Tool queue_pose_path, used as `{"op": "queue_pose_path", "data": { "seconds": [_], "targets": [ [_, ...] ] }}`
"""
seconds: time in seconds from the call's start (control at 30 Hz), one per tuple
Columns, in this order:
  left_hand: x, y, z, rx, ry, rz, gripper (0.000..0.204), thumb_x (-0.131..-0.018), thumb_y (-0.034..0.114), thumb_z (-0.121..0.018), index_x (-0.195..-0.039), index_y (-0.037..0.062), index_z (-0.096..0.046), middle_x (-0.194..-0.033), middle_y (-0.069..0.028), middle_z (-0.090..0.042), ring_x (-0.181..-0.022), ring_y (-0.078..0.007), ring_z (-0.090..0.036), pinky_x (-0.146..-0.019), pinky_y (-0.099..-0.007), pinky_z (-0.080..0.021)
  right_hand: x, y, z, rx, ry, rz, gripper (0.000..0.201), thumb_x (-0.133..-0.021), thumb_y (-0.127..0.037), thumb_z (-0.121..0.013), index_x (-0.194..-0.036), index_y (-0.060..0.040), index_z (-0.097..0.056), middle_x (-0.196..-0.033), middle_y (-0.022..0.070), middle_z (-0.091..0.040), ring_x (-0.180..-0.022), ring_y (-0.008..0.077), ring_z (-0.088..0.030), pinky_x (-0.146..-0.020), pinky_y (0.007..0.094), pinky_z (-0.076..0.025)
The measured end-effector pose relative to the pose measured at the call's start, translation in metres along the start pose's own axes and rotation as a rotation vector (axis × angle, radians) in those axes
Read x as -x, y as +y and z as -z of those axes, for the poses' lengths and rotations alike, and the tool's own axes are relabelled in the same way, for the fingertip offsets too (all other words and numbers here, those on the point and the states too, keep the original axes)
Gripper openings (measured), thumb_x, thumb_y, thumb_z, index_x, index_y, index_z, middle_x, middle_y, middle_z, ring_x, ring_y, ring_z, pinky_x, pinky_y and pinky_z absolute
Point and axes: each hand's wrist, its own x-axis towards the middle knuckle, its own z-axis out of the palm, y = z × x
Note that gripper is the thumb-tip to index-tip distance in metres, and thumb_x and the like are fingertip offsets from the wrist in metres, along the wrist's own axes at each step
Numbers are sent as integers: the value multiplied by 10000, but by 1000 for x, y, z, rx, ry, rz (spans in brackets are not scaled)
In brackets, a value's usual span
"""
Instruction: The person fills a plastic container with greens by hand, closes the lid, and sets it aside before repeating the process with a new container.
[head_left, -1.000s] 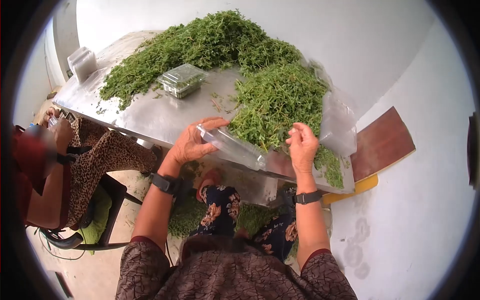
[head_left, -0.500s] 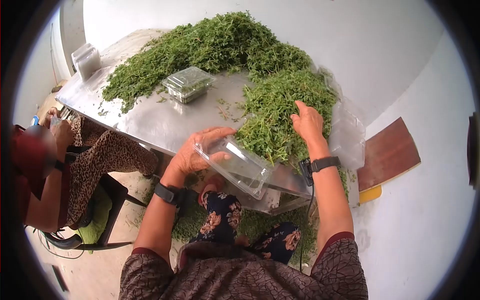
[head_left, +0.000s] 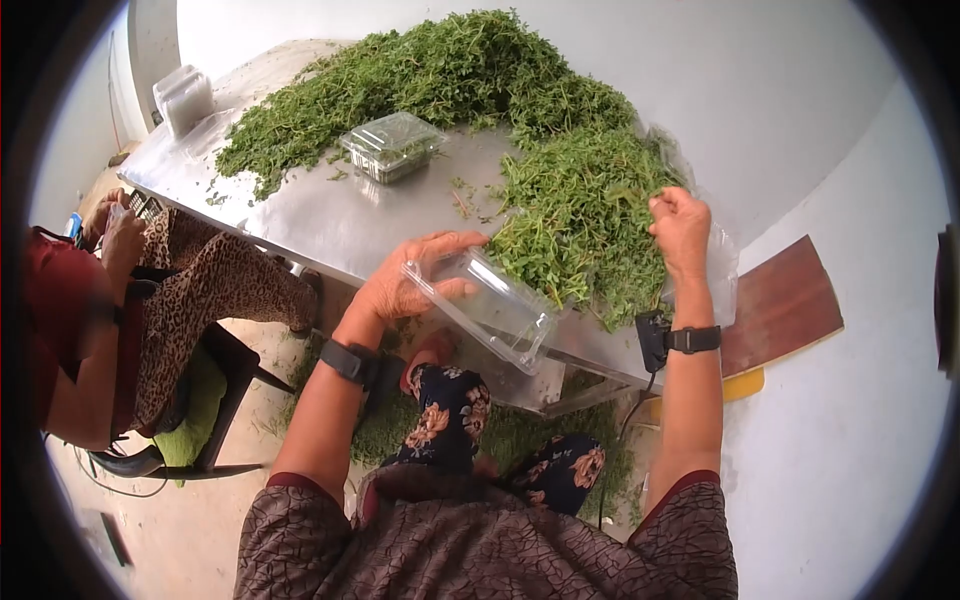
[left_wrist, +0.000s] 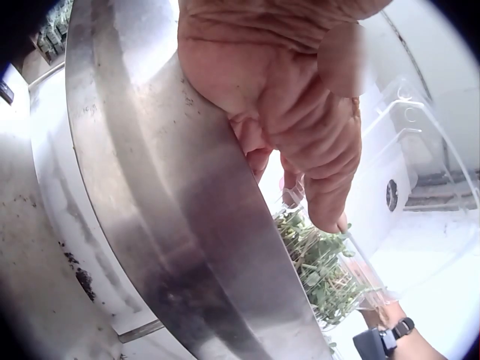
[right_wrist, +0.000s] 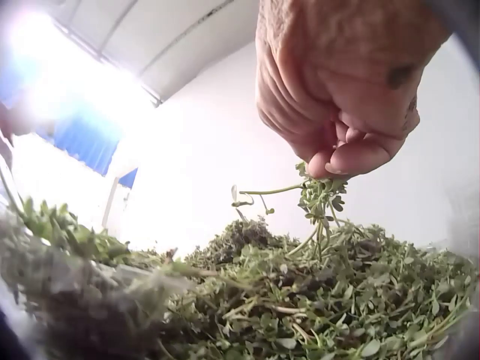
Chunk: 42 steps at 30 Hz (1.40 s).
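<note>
At the table's near edge my left hand (head_left: 400, 285) grips an open clear plastic clamshell box (head_left: 488, 305) by its side, thumb and fingers on its rim. In the left wrist view the thumb presses on the box's clear wall (left_wrist: 442, 247), and greens show below. My right hand (head_left: 684, 236) is over the right part of a big heap of leafy greens (head_left: 590, 210). Close up in the right wrist view, its fingertips pinch a small sprig of greens (right_wrist: 321, 196) just above the heap.
A closed clear box (head_left: 393, 147) with greens inside stands on the metal table (head_left: 300, 220). Stacked clear boxes (head_left: 183, 100) stand at the far left, others (head_left: 724, 270) at the right edge. A reddish board (head_left: 785, 310) leans beyond. Another person (head_left: 100, 330) sits at the left.
My right hand has moved up and rightward over the heap and now pinches a sprig. The box in my left hand has turned, showing its opening more.
</note>
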Motion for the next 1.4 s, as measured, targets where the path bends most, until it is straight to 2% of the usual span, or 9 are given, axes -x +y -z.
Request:
{"op": "queue_pose_path", "data": {
  "seconds": [0.1,0.23,0.37,0.47,0.6,0.87,1.03,1.27,1.4],
  "targets": [
    [0,-2,-1,16,18,-19,651,-708,388,-741,-1244,70,-553,-1138,-157,-604,-1035,-280,-594,-912,-388,-470,10,-39,19,-278,-6,-22,135,-824,-40,-611,-907,59,-650,-713,29,-631,-543,71,-540,-467,213,-434],
    [0,0,0,50,5,6,640,-718,387,-733,-1243,70,-551,-1125,-150,-610,-1025,-281,-596,-904,-389,-474,22,-62,27,-386,-45,-11,137,-816,-41,-622,-908,57,-647,-723,27,-633,-540,80,-548,-475,211,-444],
    [0,-1,-1,3,12,-31,631,-726,386,-725,-1247,77,-548,-1107,-148,-614,-1017,-283,-598,-898,-391,-476,53,-81,13,-391,-227,-71,158,-817,-58,-627,-941,38,-645,-730,52,-644,-551,86,-564,-499,224,-456],
    [1,-4,-1,-1,21,-38,633,-727,388,-725,-1251,82,-547,-1104,-151,-614,-1015,-282,-600,-898,-388,-477,61,-65,1,-271,-342,-100,175,-818,-70,-629,-970,14,-647,-742,86,-658,-565,97,-579,-510,250,-464],
    [0,-3,-2,51,6,-18,633,-728,381,-729,-1257,86,-546,-1108,-155,-612,-1018,-277,-601,-900,-383,-479,66,-49,4,-236,-212,-102,208,-817,-78,-630,-1013,-11,-649,-732,88,-663,-587,123,-603,-544,271,-477],
    [-1,-4,-1,29,10,-60,634,-721,379,-730,-1252,83,-549,-1118,-165,-611,-1027,-286,-599,-901,-392,-479,86,-16,-5,83,-239,17,299,-858,-200,-595,-1124,-65,-623,-796,168,-666,-718,302,-636,-699,365,-484],
    [-2,-7,0,-35,15,-94,645,-714,399,-728,-1245,78,-550,-1135,-176,-605,-1031,-301,-598,-899,-395,-478,89,-7,-18,-110,-337,10,323,-913,-196,-539,-1158,9,-581,-1043,209,-650,-966,300,-635,-845,345,-472],
    [-1,-2,0,-13,8,-48,655,-709,390,-734,-1251,75,-546,-1155,-175,-598,-1049,-299,-593,-915,-391,-472,88,-18,-22,-203,-376,0,310,-915,-193,-542,-1151,2,-590,-1082,195,-642,-985,307,-627,-859,336,-473],
    [0,-3,-1,66,11,-17,645,-704,363,-741,-1245,68,-552,-1160,-175,-594,-1057,-291,-589,-922,-388,-471,88,-10,-31,-191,-377,158,318,-928,-227,-528,-1144,-6,-605,-1190,159,-602,-1097,298,-564,-940,346,-434]
  ]
}}
